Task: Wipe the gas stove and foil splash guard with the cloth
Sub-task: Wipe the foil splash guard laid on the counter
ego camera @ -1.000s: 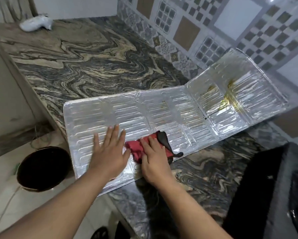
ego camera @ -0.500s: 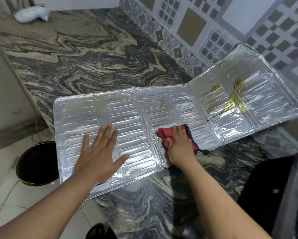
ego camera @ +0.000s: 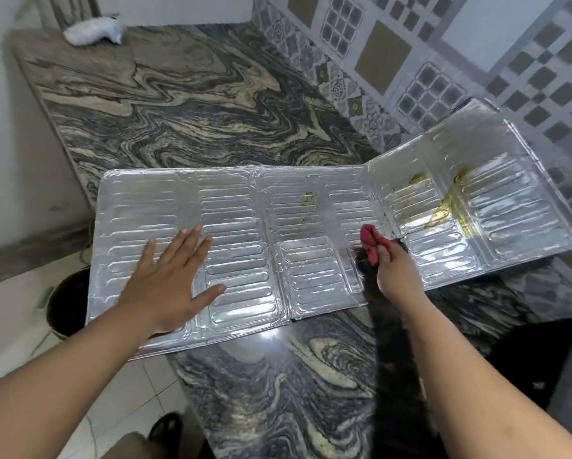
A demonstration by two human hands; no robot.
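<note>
The left hand (ego camera: 168, 283) lay flat, palm down, fingers straight and spread with the thumb angled out to the right, pressing on the left panel of the ribbed silver foil splash guard (ego camera: 244, 233). Its bare forearm reached in from the lower left corner. The right hand (ego camera: 395, 271) came in from the lower right, its fingers curled round a bunched red cloth with a dark edge (ego camera: 372, 243), which it held against the foil close to the fold between the middle panel and the right one. The two hands were well apart, with most of the middle panel between them. The splash guard lay opened out on the swirled grey and beige marble tabletop (ego camera: 185, 104); its left end overhung the tabletop's edge, and its right panel tilted upward toward the patterned tiled wall (ego camera: 410, 61). Yellowish greasy smears (ego camera: 443, 210) marked that raised panel, just right of the cloth, and a smaller one marked the middle panel. A white crumpled bundle (ego camera: 94, 31) rested at the tabletop's far left corner, and a dark round bin (ego camera: 67, 303) stood on the floor below the foil's left end.
</note>
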